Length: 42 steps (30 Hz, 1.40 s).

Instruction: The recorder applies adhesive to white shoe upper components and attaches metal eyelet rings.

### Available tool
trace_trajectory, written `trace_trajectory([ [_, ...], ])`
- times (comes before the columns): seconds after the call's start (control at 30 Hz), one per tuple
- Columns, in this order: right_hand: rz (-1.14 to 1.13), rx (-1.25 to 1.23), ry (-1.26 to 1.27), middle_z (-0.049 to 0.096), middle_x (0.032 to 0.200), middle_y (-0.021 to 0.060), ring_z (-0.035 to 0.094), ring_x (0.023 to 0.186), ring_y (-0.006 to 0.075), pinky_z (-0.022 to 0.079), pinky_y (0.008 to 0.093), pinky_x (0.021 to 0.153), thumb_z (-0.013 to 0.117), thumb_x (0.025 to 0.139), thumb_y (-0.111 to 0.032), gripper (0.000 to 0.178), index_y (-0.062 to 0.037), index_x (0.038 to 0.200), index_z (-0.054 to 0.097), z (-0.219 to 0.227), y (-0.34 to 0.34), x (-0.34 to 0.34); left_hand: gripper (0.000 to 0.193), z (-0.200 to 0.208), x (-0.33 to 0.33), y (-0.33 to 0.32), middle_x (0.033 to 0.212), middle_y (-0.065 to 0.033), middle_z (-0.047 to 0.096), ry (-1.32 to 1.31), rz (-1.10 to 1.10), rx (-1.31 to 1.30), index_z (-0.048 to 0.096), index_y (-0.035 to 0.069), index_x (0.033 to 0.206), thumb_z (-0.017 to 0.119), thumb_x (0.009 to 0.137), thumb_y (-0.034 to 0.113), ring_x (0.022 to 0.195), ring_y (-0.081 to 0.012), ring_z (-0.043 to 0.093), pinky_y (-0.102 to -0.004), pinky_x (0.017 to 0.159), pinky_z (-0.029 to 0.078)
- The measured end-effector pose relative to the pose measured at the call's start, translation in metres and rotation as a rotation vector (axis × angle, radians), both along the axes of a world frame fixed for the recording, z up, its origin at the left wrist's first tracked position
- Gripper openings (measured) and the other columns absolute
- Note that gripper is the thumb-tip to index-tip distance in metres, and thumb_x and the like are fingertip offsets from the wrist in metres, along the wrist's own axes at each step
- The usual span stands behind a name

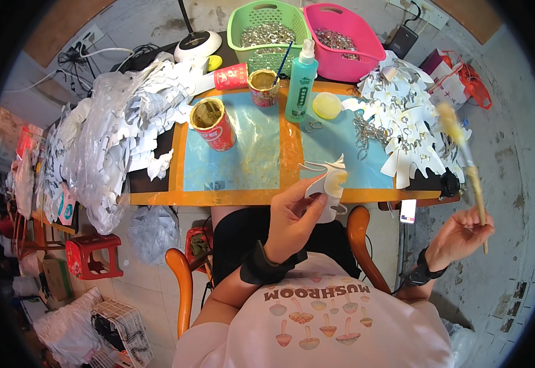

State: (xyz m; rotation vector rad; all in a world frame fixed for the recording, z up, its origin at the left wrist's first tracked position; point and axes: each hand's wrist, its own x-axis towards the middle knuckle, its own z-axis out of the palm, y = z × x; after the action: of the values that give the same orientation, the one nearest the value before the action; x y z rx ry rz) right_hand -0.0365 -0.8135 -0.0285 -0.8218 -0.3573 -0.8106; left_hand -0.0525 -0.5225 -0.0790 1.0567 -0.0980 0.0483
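Note:
My left hand (296, 216) is closed on a small stack of white cut-out pieces (327, 187), held up in front of the table's near edge. A yellowish smear marks the upper piece. Out to the right, my right hand (462, 235) grips a brush (475, 178) by its wooden handle, bristles upward; its yellowish head is blurred. A red can (220, 136) with a brownish coated rim stands on the blue table covering. Behind it is a smaller can (263, 92) with a blue-handled brush leaning in it. Metal rings (368, 132) lie in a cluster at the right.
White pieces are heaped with clear plastic on the left (138, 116) and with rings on the right (411, 141). A teal spray bottle (300, 92) and a round yellowish container (327, 105) stand mid-table. Green (235, 30) and pink (372, 52) baskets hold metal parts behind. A phone (408, 211) is at the edge.

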Motion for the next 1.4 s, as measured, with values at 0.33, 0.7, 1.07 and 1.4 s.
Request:
trace_trajectory([
  [0.33,-0.107,-0.487,0.186,0.053,0.059,0.0117,0.046,0.040,0.0128,0.035,0.0223,0.035,0.054,0.089,-0.016,0.023,0.0032,0.076,0.055,0.002,0.002,-0.006,0.033,-0.004,0.001,-0.002,0.106,-0.0082,0.060,-0.017,0.034,-0.020,0.053,-0.005,0.122,0.054,0.089,-0.002,0.095,-0.0112,0.056,-0.0250,0.083,0.047],
  [0.7,-0.064,-0.537,0.243,0.056,0.065,0.0150,0.048,0.038,0.0146,0.040,0.0241,0.035,0.055,0.088,-0.012,0.019,0.0042,0.077,0.055,0.000,0.005,-0.007,0.030,0.001,0.000,-0.002,0.099,-0.0069,0.058,-0.086,0.084,0.089,0.056,-0.004,0.118,0.053,0.088,-0.004,0.090,-0.0100,0.056,-0.0222,0.079,0.045],
  [1.07,-0.076,-0.440,0.144,0.050,0.061,0.0078,0.044,0.045,0.0103,0.034,0.0216,0.038,0.054,0.091,-0.024,0.027,-0.0006,0.077,0.054,-0.001,0.018,-0.002,0.031,-0.003,0.001,-0.002,0.095,-0.0057,0.056,-0.120,0.054,0.128,0.056,-0.004,0.118,0.054,0.086,-0.005,0.085,-0.0087,0.054,-0.0205,0.074,0.044],
  [1.4,-0.092,-0.478,0.139,0.049,0.057,0.0062,0.042,0.043,0.0112,0.034,0.0221,0.039,0.056,0.090,-0.025,0.027,-0.0007,0.079,0.055,0.001,0.012,-0.004,0.033,-0.005,0.002,-0.003,0.105,-0.0078,0.059,-0.042,0.051,0.053,0.055,-0.002,0.121,0.054,0.088,-0.003,0.093,-0.0104,0.057,-0.0240,0.080,0.047],
])
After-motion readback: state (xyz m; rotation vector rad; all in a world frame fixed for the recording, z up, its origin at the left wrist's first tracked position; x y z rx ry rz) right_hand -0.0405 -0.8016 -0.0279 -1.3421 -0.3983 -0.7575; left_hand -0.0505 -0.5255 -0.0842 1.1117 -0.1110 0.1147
